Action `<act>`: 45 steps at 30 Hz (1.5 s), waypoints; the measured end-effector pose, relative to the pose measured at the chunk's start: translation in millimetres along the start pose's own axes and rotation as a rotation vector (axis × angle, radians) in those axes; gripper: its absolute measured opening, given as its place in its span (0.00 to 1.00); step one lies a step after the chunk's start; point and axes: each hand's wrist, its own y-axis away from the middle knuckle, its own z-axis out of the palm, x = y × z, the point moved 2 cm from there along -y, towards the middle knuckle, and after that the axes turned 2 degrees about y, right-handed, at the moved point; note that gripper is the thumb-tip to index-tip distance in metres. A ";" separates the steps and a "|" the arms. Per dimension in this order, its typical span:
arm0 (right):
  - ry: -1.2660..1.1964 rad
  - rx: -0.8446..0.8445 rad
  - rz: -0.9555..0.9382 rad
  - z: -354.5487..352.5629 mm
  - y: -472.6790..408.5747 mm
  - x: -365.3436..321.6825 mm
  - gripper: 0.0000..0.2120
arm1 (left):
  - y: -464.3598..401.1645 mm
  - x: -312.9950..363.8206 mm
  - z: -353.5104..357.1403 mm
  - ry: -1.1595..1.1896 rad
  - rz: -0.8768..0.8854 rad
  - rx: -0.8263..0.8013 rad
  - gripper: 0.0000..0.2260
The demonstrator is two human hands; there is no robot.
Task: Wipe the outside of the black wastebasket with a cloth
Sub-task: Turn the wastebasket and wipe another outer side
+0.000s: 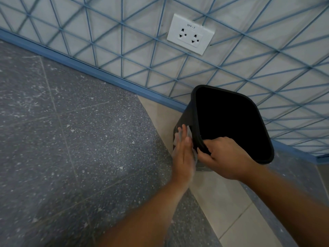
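the black wastebasket (229, 122) stands at about 3 o'clock from the middle of the view, on a pale floor strip close to the blue baseboard (92, 68), its open mouth turned toward the camera. the right hand (226, 157) grips the near corner of its rim at 6 o'clock, fingers curled over the edge and thumb on the outside. the left hand (183, 154), at 9 o'clock from that corner, lies flat with straight fingers against the basket's outer left wall, pressing a pale cloth (189, 134) to it; the cloth shows only as a blurred edge past the fingers and along the palm. a white double socket plate (190, 33) sits on the blue-lined wall at 12 o'clock. speckled grey floor (71, 139) fills the 9 o'clock side.
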 end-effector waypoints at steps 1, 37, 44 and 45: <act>0.006 0.007 -0.008 0.2 -0.2 0.5 0.19 | -3.3 -0.9 -0.5 -0.005 -0.031 0.018 0.33; 0.016 -0.012 0.036 -4.4 1.9 -8.9 0.16 | -12.0 3.2 3.1 0.147 0.013 -0.025 0.16; 0.020 0.010 0.039 -5.7 3.0 -7.8 0.16 | -22.4 -2.7 -1.2 0.018 -0.031 -0.041 0.15; 0.011 0.012 0.039 -6.4 2.5 -7.6 0.16 | -22.1 2.7 0.9 -0.006 0.009 -0.048 0.17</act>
